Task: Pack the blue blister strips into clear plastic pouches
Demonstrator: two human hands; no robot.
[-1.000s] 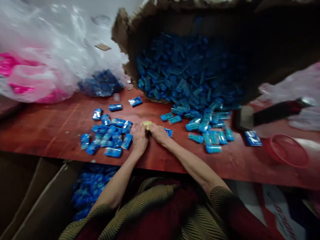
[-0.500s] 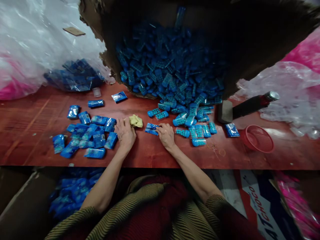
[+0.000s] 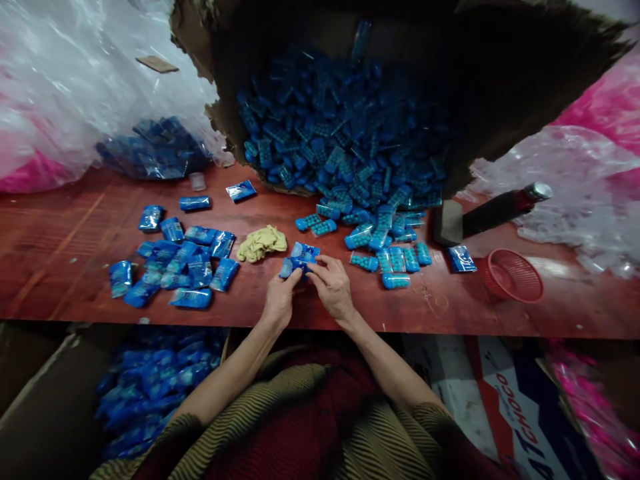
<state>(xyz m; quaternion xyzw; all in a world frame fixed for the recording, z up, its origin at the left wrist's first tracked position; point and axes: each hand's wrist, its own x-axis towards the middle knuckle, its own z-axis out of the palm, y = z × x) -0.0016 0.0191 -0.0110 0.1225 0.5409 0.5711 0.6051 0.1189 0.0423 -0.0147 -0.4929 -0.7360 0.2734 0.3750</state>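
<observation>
Pinching a small blue packet (image 3: 306,252) with both hands

The fingers are drawn in narrow on the packet: the thumb of the left hand (image 3: 279,300) presses over its near left part, while thumb and fingertips of the right hand (image 3: 334,287) nip its right edge. The packet sits between the hands, just in front of the body, at the near half of the red table (image 3: 310,313). Whether it is one piece or a wrapper with something in it, the fingers hide.

It looks light, and its shiny printed skin is probably thin, soft and a bit slippery, likely to crease or tear if pulled hard. The best hold seems to be at the opposite edges with the pads of thumb and forefinger, lightly, leaving the middle unsqueezed.

Just beyond, to the left, lies a crumpled yellow cloth (image 3: 263,243). Farther left is a loose heap of blue packets (image 3: 199,270); to the right are clear tubes of blue balls (image 3: 397,259), likely firmer and apt to roll. Behind them opens a torn cardboard box (image 3: 193,30), with many more tubes inside
</observation>
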